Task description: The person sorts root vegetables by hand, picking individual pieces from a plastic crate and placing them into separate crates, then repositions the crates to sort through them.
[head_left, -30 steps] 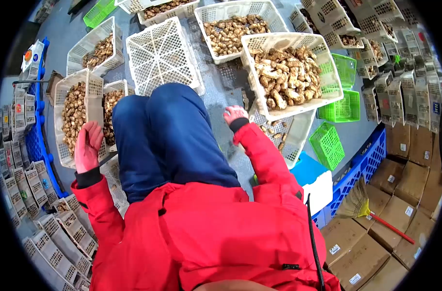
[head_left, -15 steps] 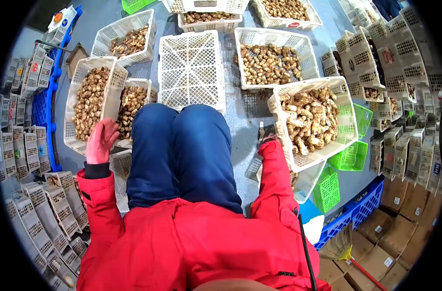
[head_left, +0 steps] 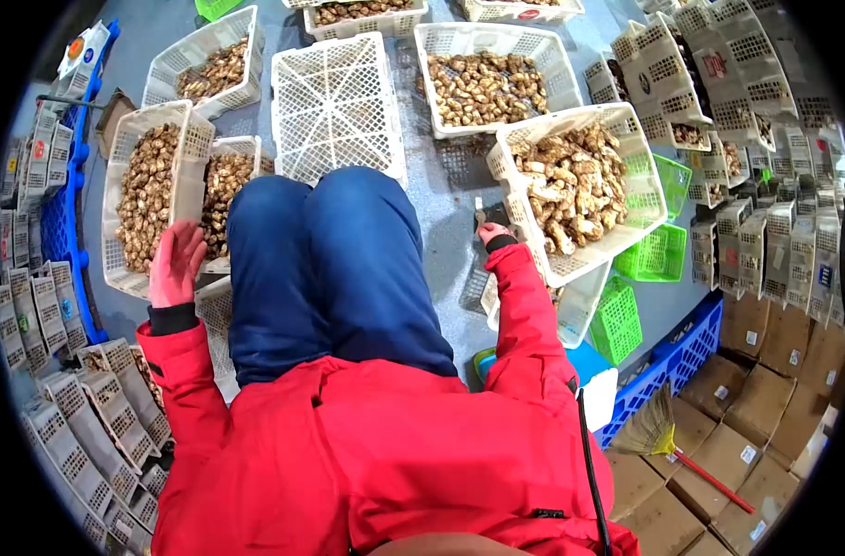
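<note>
My left hand (head_left: 175, 264) is open, palm up and fingers apart, by the lower corner of a tilted white crate (head_left: 193, 167) of small brown mushrooms (head_left: 149, 195). It holds nothing. My right hand (head_left: 494, 234) is closed around a small blade-like tool (head_left: 479, 209) whose pale flat end points away from me; its exact kind is too small to tell. Just right of that hand, a tilted white crate (head_left: 647, 176) holds larger, long-stemmed mushrooms (head_left: 571, 190). It rests over another white crate (head_left: 585, 301).
An upturned white crate (head_left: 334, 102) stands beyond my knees. More mushroom crates (head_left: 432, 46) surround it. Green baskets (head_left: 617, 320) stand at right, near a blue pallet (head_left: 640, 403) and a broom (head_left: 659, 431). Stacked crates (head_left: 117, 398) line the left.
The whole view has shifted, so the crates sit higher and further left. My right hand and its tool show more clearly beside the crate. My left hand stays open near its crate.
</note>
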{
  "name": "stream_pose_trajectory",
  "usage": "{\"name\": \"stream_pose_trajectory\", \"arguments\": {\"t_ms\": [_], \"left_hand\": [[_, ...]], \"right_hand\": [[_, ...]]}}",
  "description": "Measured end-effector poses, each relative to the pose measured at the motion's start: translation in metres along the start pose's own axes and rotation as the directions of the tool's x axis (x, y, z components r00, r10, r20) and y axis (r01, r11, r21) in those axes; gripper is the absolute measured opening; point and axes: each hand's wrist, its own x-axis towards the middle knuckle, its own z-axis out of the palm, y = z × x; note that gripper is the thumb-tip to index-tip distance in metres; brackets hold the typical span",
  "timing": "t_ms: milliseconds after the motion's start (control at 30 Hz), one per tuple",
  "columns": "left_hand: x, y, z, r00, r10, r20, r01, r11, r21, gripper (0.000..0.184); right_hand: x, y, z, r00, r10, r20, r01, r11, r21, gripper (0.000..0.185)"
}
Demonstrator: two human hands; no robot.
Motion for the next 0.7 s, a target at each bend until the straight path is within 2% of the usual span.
{"name": "stream_pose_trajectory", "arguments": {"t_ms": [67, 167, 200, 267, 333, 400, 433, 467, 500, 533, 567, 600, 633, 667, 700], "left_hand": [[-0.001, 0.001, 0.008, 0.998, 0.009, 0.07, -0.01, 1.0, 0.007, 0.049], [-0.001, 0.003, 0.01, 0.997, 0.021, 0.07, -0.022, 0.999, 0.025, 0.05], [0.001, 0.002, 0.008, 0.998, 0.025, 0.055, -0.026, 0.999, 0.021, 0.05], [0.004, -0.002, 0.0, 0.999, 0.032, 0.014, -0.033, 0.999, 0.027, 0.05], [0.008, -0.008, -0.018, 0.998, 0.046, -0.032, -0.044, 0.998, 0.052, 0.05], [0.015, -0.016, -0.035, 0.99, 0.008, -0.143, 0.001, 0.998, 0.059, 0.051], [0.02, -0.025, -0.051, 0.981, -0.026, -0.193, 0.037, 0.998, 0.053, 0.052], [0.023, -0.033, -0.066, 0.968, -0.059, -0.243, 0.072, 0.996, 0.045, 0.053], [0.02, -0.035, -0.067, 0.961, -0.051, -0.273, 0.088, 0.988, 0.125, 0.052], [0.017, -0.035, -0.068, 0.951, -0.043, -0.305, 0.109, 0.973, 0.204, 0.051], [0.015, -0.033, -0.077, 0.949, -0.026, -0.313, 0.133, 0.936, 0.326, 0.044], [0.012, -0.029, -0.082, 0.975, 0.184, -0.123, 0.066, 0.287, 0.956, 0.04], [0.012, -0.031, -0.086, 0.968, 0.159, -0.194, 0.108, 0.433, 0.895, 0.039], [0.011, -0.033, -0.09, 0.958, 0.124, -0.26, 0.147, 0.565, 0.812, 0.038], [0.008, -0.034, -0.094, 0.943, 0.083, -0.322, 0.182, 0.683, 0.708, 0.037]], "right_hand": [[0.0, -0.009, 0.001, 0.999, -0.052, -0.015, 0.053, 0.996, 0.074, 0.035], [0.018, -0.042, -0.005, 0.993, -0.102, -0.064, 0.116, 0.948, 0.296, 0.034], [0.039, -0.055, -0.001, 0.992, -0.109, -0.069, 0.127, 0.909, 0.398, 0.033], [0.056, -0.098, -0.017, 0.983, -0.18, -0.042, 0.163, 0.734, 0.66, 0.026], [0.074, -0.151, -0.04, 0.98, -0.201, 0.002, 0.138, 0.684, 0.717, 0.03], [0.101, -0.199, -0.051, 0.984, -0.176, -0.006, 0.104, 0.554, 0.826, 0.025], [0.128, -0.217, -0.046, 0.988, -0.144, -0.06, 0.136, 0.606, 0.784, 0.034], [0.18, -0.224, -0.026, 0.979, -0.186, -0.085, 0.193, 0.702, 0.686, 0.041], [0.208, -0.241, -0.017, 0.937, -0.193, -0.292, 0.334, 0.745, 0.577, 0.042], [0.222, -0.262, -0.012, 0.849, -0.219, -0.481, 0.449, 0.779, 0.438, 0.044], [0.238, -0.28, -0.011, 0.856, -0.188, -0.481, 0.389, 0.847, 0.362, 0.044], [0.244, -0.301, -0.019, 0.86, -0.157, -0.486, 0.324, 0.904, 0.281, 0.043], [0.261, -0.31, -0.02, 0.796, -0.259, -0.547, 0.403, 0.901, 0.16, 0.047], [0.275, -0.317, -0.018, 0.752, -0.279, -0.597, 0.397, 0.915, 0.072, 0.051], [0.284, -0.324, -0.024, 0.846, -0.216, -0.488, 0.282, 0.957, 0.066, 0.052]]}}
